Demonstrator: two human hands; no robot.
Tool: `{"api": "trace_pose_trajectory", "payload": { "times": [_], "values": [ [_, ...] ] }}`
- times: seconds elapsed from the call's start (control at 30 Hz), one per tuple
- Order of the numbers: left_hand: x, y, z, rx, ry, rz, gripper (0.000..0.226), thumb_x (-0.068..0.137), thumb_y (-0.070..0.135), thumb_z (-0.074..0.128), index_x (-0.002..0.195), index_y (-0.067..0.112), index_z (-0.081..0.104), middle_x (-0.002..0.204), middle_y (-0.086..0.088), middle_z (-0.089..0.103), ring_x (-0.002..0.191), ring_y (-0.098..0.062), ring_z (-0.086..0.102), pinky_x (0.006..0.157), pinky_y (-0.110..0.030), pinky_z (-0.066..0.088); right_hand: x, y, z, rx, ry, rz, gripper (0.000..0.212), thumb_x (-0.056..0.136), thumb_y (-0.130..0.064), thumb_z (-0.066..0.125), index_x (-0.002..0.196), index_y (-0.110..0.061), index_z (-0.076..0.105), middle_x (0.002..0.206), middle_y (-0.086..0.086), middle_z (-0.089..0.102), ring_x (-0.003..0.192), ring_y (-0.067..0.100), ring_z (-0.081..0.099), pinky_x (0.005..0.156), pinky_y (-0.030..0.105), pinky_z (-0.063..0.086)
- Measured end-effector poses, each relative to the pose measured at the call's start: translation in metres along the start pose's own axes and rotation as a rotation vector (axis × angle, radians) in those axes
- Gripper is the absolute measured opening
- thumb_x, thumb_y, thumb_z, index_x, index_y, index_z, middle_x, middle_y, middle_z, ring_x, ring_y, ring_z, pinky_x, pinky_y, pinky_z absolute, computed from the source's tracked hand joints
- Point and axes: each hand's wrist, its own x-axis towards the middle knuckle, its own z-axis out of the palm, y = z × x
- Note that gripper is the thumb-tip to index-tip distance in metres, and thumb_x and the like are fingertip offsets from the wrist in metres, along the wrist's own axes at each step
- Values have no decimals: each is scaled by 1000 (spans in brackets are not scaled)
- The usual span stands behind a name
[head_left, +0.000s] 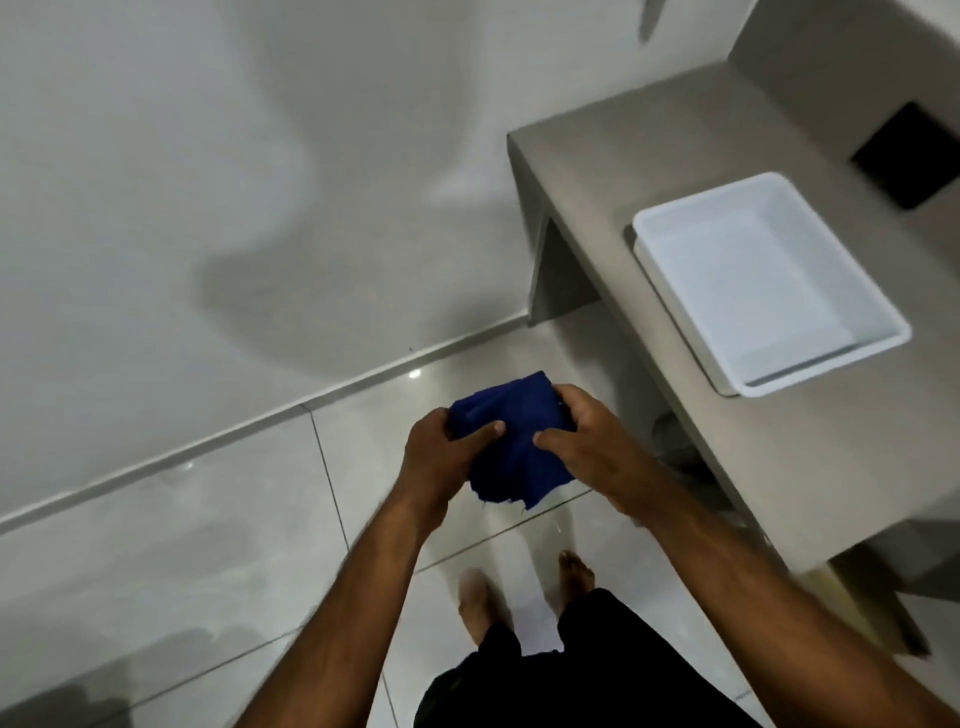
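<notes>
Wall (208, 156) and glossy tiled floor (208, 545) fill most of the view. The person stands barefoot and faces the corner.

Grey tabletop (597, 171) at right. 1 white tub (769, 280) sits on it near the front edge, probably so it is in easy reach. Cannot tell whether it holds water.

Blue cloth (511, 441): bunched, in the air over the floor, left of the tabletop and well apart from the tub. A frayed corner hangs below.

Left hand (441, 452) grips the cloth's left side, thumb on top. Right hand (587, 441) grips the right side the same way. The 2 hands sit close together with the cloth gathered between them. Judgement: this suits wringing or refolding, and holding it away from the body would let drips fall on tile.
</notes>
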Motion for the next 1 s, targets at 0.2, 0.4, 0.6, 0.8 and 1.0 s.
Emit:
{"api": "trace_pose_trajectory", "payload": {
  "times": [0.2, 0.4, 0.6, 0.8, 1.0],
  "values": [
    [-6, 29, 40, 56, -56, 104, 33, 80, 17, 79, 109, 16, 63, 103, -9, 74, 87, -20, 74, 71, -37, 62, -23, 3, -27, -172, 316, -90, 47, 88, -19, 68, 132, -20, 50, 109, -7, 61, 87, 3, 59, 68, 12, 50],
    [9, 106, 138, 344, -5, 468, 33, 79, 31, 78, 108, 28, 60, 96, 12, 68, 86, -5, 66, 67, -16, 55, -23, -16, -133, -130, 629, -176, 40, 84, -21, 75, 122, -17, 60, 104, -7, 64, 92, 11, 63, 67, 11, 49],
    [50, 150, 264, 809, 68, 589, 33, 79, 46, 70, 101, 23, 64, 89, 6, 70, 78, -14, 65, 64, -25, 50, 9, 0, -252, -243, 718, -35, 36, 84, -17, 73, 117, -9, 62, 110, 10, 70, 97, 26, 66, 89, 40, 56],
    [98, 136, 313, 1102, 119, 446, 36, 84, 50, 65, 101, 17, 65, 96, -3, 71, 83, -19, 62, 68, -30, 45, 57, 29, -296, -297, 595, 113, 33, 85, -19, 71, 115, -8, 64, 112, 12, 70, 100, 28, 66, 87, 30, 49],
    [114, 111, 317, 1426, 157, 392, 35, 91, 51, 51, 97, 21, 66, 95, -5, 70, 96, -26, 59, 84, -39, 36, 82, 54, -281, -427, 494, 97, 28, 89, -18, 67, 112, -3, 61, 111, 14, 69, 103, 28, 65, 87, 29, 47]
  ]
}}
